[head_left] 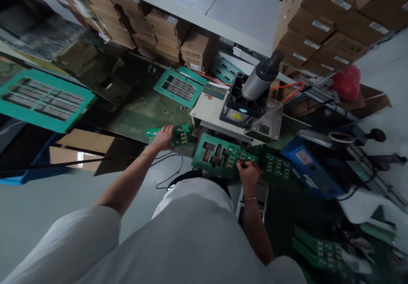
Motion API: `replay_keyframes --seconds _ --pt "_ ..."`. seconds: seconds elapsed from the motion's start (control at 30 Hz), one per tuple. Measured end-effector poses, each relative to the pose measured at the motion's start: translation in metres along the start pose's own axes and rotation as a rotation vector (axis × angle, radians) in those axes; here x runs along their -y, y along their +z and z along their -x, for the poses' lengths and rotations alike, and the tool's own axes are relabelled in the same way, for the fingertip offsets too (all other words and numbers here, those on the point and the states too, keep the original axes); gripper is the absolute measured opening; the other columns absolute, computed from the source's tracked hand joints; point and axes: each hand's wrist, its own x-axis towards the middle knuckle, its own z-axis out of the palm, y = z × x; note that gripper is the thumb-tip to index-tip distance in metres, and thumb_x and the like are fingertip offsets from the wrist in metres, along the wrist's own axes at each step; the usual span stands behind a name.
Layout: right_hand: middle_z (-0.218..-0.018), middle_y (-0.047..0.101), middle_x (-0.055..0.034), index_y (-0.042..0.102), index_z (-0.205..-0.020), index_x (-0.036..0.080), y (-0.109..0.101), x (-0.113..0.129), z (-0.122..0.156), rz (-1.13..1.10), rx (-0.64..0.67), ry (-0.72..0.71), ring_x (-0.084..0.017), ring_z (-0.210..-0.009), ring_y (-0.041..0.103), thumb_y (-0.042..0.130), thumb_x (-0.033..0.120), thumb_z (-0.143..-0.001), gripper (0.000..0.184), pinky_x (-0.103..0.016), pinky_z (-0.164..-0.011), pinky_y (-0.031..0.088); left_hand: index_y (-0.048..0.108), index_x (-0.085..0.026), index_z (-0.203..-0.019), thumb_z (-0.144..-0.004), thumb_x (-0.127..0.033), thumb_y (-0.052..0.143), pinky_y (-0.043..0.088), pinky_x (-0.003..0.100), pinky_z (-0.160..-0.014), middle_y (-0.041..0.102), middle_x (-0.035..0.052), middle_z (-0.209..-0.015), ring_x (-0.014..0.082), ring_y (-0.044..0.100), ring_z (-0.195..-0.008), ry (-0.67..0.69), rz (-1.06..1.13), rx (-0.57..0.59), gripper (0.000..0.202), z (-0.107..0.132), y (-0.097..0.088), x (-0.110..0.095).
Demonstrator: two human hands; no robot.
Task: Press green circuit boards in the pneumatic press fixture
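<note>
My left hand (163, 139) is closed over a green circuit board (182, 137) at the bench's front edge, left of the press. Fingers of my right hand (250, 173) are closed on another green circuit board (233, 158), whose left part lies at the green fixture plate (199, 153). Dark cut-outs show in that plate, which sits in front of the benchtop press (207, 101) with its ribbed metal cylinder. To the right of my right hand lies a further green board (278, 166) with copper-coloured parts.
Teal frames (180, 88) lie behind on the bench, and a larger teal frame (44, 99) is at far left. Cardboard boxes (318, 25) are stacked at the back. A blue machine (314, 165) stands at right. More green boards (328, 250) lie lower right.
</note>
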Motion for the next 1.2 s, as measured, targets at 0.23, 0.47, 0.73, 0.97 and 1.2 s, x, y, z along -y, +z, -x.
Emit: replay_keyframes --seconds 0.23,0.47,0.73,0.97,1.2 --pt "-0.103 0.073 -0.0165 0.074 -0.089 0.017 0.039 0.072 0.011 0.087 0.164 -0.147 -0.034 -0.106 0.062 0.06 0.048 -0.09 0.034 -0.045 -0.092 0.038 0.052 -0.007 -0.138 -0.065 -0.051 0.078 0.049 0.065 -0.104 0.064 0.0283 -0.129 0.0504 0.056 -0.13 -0.086 0.053 -0.031 0.089 -0.007 0.023 0.054" --pt "-0.113 0.071 -0.0196 0.074 -0.102 0.015 0.054 0.092 0.008 0.134 0.229 -0.271 -0.036 -0.113 0.058 0.057 0.052 -0.098 0.041 -0.049 -0.095 0.038 0.044 -0.003 -0.152 -0.074 -0.051 0.07 0.033 0.07 -0.118 0.046 0.0338 -0.155 0.0515 0.034 -0.152 0.089 0.07 -0.018 0.095 -0.02 0.033 0.023" --pt "-0.146 0.059 -0.0213 0.063 -0.136 0.014 0.048 0.029 -0.015 0.07 0.292 -0.471 -0.035 -0.134 0.05 0.049 0.075 -0.096 0.075 -0.046 -0.108 0.038 0.034 -0.007 -0.163 -0.09 -0.062 0.063 0.019 0.052 -0.13 0.029 0.0236 -0.17 0.0351 0.023 -0.161 0.555 0.028 0.235 0.095 -0.012 0.058 -0.098" --pt "-0.17 0.032 -0.0192 0.032 -0.164 0.008 0.057 -0.015 -0.014 0.075 0.348 -0.671 -0.034 -0.161 0.018 0.048 0.07 -0.098 0.092 -0.052 -0.13 0.014 0.033 -0.013 -0.166 -0.091 -0.057 0.064 0.013 0.047 -0.131 0.029 0.0194 -0.171 0.033 0.024 -0.161 0.578 -0.054 0.267 0.093 -0.013 0.066 -0.099" --pt "-0.154 0.053 -0.0242 0.047 -0.153 0.008 0.09 -0.031 -0.027 -0.171 0.13 -0.463 -0.034 -0.148 0.042 0.049 0.065 -0.099 0.079 -0.052 -0.123 0.031 0.031 -0.01 -0.166 -0.094 -0.055 0.06 0.013 0.049 -0.131 0.028 0.0186 -0.171 0.0331 0.023 -0.161 0.543 -0.058 0.265 0.09 -0.006 0.069 -0.095"
